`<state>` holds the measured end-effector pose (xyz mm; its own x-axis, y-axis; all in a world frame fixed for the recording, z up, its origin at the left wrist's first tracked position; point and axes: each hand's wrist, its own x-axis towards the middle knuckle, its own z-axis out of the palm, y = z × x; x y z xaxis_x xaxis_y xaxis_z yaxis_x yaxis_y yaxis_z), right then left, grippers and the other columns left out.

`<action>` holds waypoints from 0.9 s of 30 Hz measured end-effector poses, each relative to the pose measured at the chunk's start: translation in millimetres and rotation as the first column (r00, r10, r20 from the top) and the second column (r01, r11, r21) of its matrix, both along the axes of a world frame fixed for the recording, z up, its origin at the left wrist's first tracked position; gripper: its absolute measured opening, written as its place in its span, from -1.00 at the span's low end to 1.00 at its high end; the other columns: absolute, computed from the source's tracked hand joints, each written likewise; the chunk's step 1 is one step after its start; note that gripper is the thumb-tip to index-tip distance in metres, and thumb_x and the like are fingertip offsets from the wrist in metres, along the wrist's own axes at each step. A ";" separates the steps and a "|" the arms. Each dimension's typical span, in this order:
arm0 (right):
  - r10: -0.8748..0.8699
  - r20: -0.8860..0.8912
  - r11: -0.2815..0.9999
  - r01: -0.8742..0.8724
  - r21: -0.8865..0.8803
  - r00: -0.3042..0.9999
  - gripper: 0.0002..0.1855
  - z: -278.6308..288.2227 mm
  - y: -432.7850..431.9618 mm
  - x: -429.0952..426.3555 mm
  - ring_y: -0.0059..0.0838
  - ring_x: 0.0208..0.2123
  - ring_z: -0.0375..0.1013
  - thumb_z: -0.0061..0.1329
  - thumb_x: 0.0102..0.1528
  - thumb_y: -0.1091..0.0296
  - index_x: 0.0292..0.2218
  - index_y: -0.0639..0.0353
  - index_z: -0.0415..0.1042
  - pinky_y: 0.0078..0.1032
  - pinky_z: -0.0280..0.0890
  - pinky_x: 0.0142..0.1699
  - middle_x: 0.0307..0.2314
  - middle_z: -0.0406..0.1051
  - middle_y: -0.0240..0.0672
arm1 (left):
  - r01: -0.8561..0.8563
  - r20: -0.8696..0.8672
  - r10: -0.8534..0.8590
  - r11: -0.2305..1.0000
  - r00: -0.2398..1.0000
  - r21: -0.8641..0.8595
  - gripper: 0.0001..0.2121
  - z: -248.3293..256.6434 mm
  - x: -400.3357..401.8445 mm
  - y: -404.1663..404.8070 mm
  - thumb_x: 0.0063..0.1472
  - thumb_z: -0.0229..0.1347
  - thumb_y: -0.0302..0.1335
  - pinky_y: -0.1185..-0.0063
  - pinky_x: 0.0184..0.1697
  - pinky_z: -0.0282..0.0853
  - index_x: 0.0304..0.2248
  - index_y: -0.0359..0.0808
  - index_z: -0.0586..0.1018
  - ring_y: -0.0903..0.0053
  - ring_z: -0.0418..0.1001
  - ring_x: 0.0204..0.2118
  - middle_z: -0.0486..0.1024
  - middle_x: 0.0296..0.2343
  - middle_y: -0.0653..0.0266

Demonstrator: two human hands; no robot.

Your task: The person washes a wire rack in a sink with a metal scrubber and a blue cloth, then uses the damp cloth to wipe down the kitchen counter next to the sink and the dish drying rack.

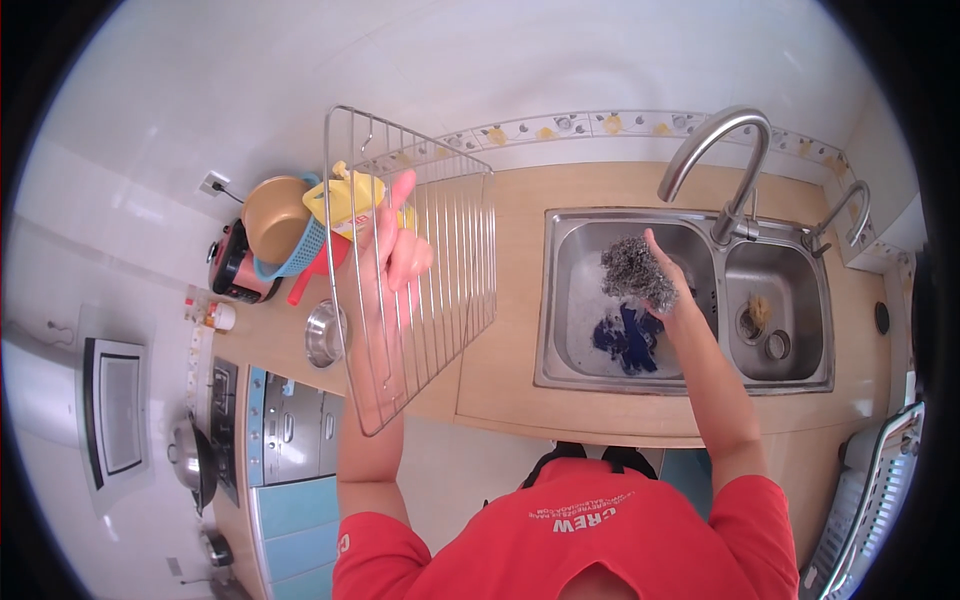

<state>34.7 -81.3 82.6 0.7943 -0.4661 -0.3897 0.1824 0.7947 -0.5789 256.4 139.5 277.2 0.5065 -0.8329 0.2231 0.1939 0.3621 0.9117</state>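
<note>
A chrome wire rack [486, 247] is held upright and slanted over the counter, left of the sink. My left hand [401, 251] grips it with bent fingers around its wires, the index finger stretched out. Above the larger basin of a stainless steel double sink [550, 300], my right hand [670, 279] holds a steel wool scrubber [634, 271]. The scrubber hides part of the palm and fingers. Below it, a dark blue cloth [637, 341] lies in the basin amid whitish suds. Rack and scrubber are well apart.
A tall faucet [746, 135] arches over the sink; a smaller tap [859, 202] stands right. Behind the rack are a yellow pouch [337, 199], blue colander [304, 251], tan bowl [274, 214] and cooker [232, 274]. A steel bowl [324, 337] sits nearby. A dish rack [870, 495] is right.
</note>
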 end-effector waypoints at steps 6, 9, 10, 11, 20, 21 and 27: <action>0.069 0.286 0.996 -0.083 0.037 0.956 -0.43 -4.7 13.4 -8.5 -0.38 -0.26 0.46 -0.11 0.08 -0.16 -0.15 0.22 0.39 -0.48 0.40 -0.24 -0.28 0.45 -0.25 | 0.018 0.087 -0.032 0.988 0.996 0.155 -0.60 -3.9 -20.0 8.0 0.34 -0.27 -0.31 0.71 -0.62 -0.16 0.05 -0.39 0.28 0.79 -0.18 -0.80 -0.02 -0.89 0.62; -0.080 0.056 0.997 0.081 -0.014 0.995 -0.64 40.7 35.1 0.9 -0.44 -0.30 0.44 -0.05 0.03 0.27 -0.15 0.24 0.35 -0.48 0.40 -0.23 -0.33 0.43 -0.28 | -0.005 0.138 -0.032 0.966 0.990 0.258 -0.60 -1.4 -34.4 14.3 0.32 -0.20 -0.35 0.72 -0.64 -0.16 0.03 -0.46 0.29 0.83 -0.13 -0.81 0.00 -0.87 0.62; -0.129 -0.017 0.991 0.128 -0.037 0.991 -0.67 57.2 41.2 3.3 -0.46 -0.31 0.44 -0.03 0.02 0.42 -0.14 0.25 0.34 -0.48 0.40 -0.23 -0.35 0.42 -0.28 | -0.038 0.168 -0.010 0.958 0.986 0.283 -0.61 0.1 -39.8 16.8 0.31 -0.18 -0.36 0.72 -0.65 -0.16 0.03 -0.47 0.29 0.83 -0.12 -0.81 0.01 -0.87 0.62; -0.021 0.164 0.992 0.041 -0.120 0.986 -0.67 65.6 35.0 2.5 -0.51 -0.29 0.43 -0.08 -0.01 0.52 -0.15 0.25 0.32 -0.49 0.40 -0.23 -0.34 0.41 -0.30 | -0.059 0.191 0.000 0.952 0.982 0.301 -0.61 -0.9 -45.5 15.6 0.31 -0.16 -0.38 0.72 -0.66 -0.16 0.02 -0.48 0.29 0.84 -0.11 -0.81 0.01 -0.87 0.61; 0.002 0.285 0.498 0.246 -0.831 0.958 -0.69 164.8 33.4 -4.7 -0.65 -0.26 0.37 -0.03 0.06 0.52 -0.12 0.26 0.35 -0.68 0.27 -0.12 -0.27 0.39 -0.41 | 0.129 0.226 -0.207 0.939 0.952 0.318 -0.65 -4.6 -55.5 8.4 0.28 -0.17 -0.51 0.83 -0.74 -0.12 0.02 -0.47 0.30 0.93 0.02 -0.77 0.08 -0.73 0.63; -0.006 0.279 0.461 0.250 -0.851 0.960 -0.69 170.5 34.6 -5.7 -0.64 -0.27 0.37 -0.01 0.05 0.51 -0.13 0.26 0.36 -0.67 0.27 -0.13 -0.29 0.39 -0.41 | 0.140 0.231 -0.218 0.940 0.948 0.312 -0.65 -5.3 -56.3 6.4 0.28 -0.17 -0.50 0.84 -0.74 -0.12 0.03 -0.47 0.29 0.94 0.02 -0.76 0.06 -0.73 0.64; -0.147 0.323 -0.130 0.305 -0.943 0.935 -0.68 186.4 34.1 6.4 -0.36 -0.29 0.38 0.04 -0.03 0.50 -0.18 0.25 0.39 -0.51 0.27 -0.17 -0.33 0.37 -0.25 | 0.168 0.221 -0.276 0.898 0.935 0.406 -0.65 1.0 -69.3 -4.9 0.29 -0.18 -0.49 0.84 -0.70 -0.11 0.03 -0.45 0.30 0.93 0.02 -0.75 0.06 -0.73 0.64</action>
<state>41.1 -47.2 269.1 0.5300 -0.4380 0.7261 0.3085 -0.6980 -0.6462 187.1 134.6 278.2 0.2642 -0.9641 -0.0282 -0.0410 -0.0404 0.9983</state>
